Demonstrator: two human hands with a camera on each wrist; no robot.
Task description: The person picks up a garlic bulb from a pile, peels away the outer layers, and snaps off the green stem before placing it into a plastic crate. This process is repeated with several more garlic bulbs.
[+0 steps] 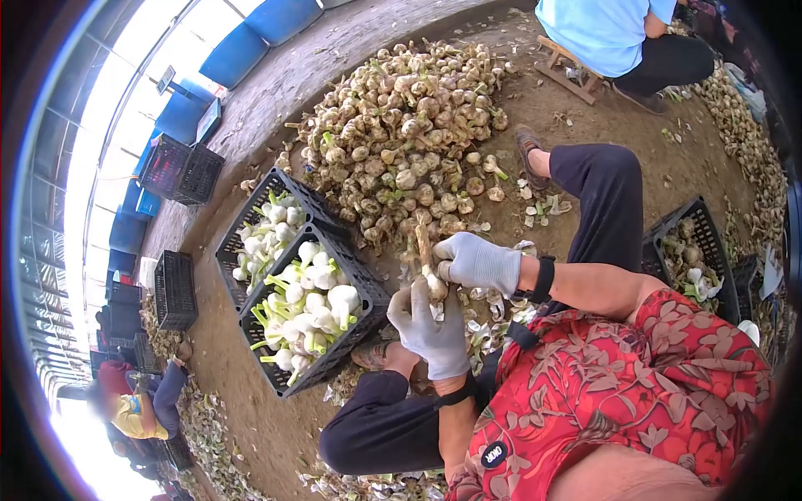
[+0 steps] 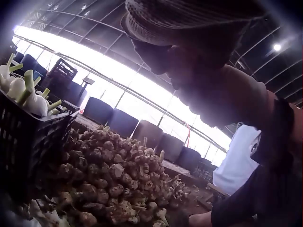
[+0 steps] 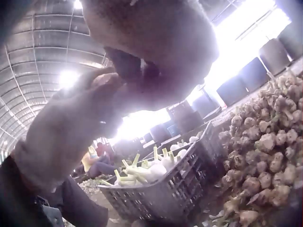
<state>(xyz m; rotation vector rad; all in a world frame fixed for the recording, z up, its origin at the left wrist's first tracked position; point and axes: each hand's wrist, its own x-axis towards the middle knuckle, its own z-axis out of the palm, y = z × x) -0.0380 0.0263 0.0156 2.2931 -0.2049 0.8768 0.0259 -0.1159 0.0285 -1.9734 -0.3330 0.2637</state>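
A garlic bulb (image 1: 436, 289) with a long dry stem is held between the two gloved hands, stem upward in the head view. My left hand (image 1: 430, 330) grips the bulb from below with curled fingers. My right hand (image 1: 483, 263) pinches at its side, where the stem meets the bulb. In the left and right wrist views the gloves are dark and large, and the bulb is mostly hidden. Close by stands a black crate (image 1: 368, 321) of peeled white garlic (image 1: 313, 313) with green stems. Beyond the hands lies a heap of unpeeled garlic (image 1: 409, 117).
A second black crate (image 1: 230, 250) of peeled garlic adjoins the first. Another crate (image 1: 718, 250) with garlic stands on the right. Loose skins (image 1: 489, 338) litter the ground between the legs. A person in a blue shirt (image 1: 593, 33) sits on a wooden stool (image 1: 572, 71).
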